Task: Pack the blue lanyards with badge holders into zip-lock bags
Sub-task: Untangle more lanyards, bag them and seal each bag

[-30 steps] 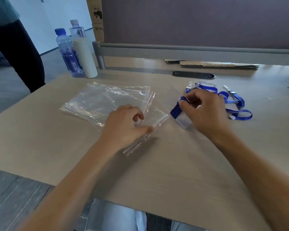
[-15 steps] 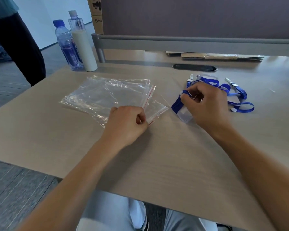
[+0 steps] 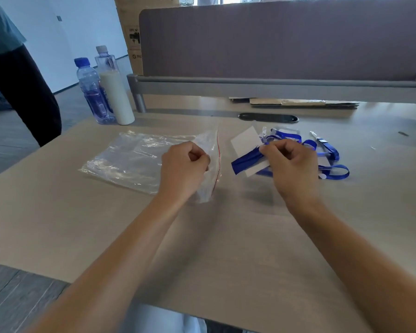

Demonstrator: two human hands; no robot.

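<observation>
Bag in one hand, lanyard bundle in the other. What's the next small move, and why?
Probably spread the bag's mouth first. The left hand pinches one zip-lock bag lifted off the pile, red strip facing the lanyard, but its mouth looks flat. The right hand holds the folded lanyard with its badge holder just beside it, not yet inside.

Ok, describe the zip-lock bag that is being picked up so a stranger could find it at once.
Start at the wooden table and find the stack of clear bags lying flat on its left half. At that stack's right edge, the left hand pinches one zip-lock bag. It alone is lifted off the table, its red seal line showing.
</observation>
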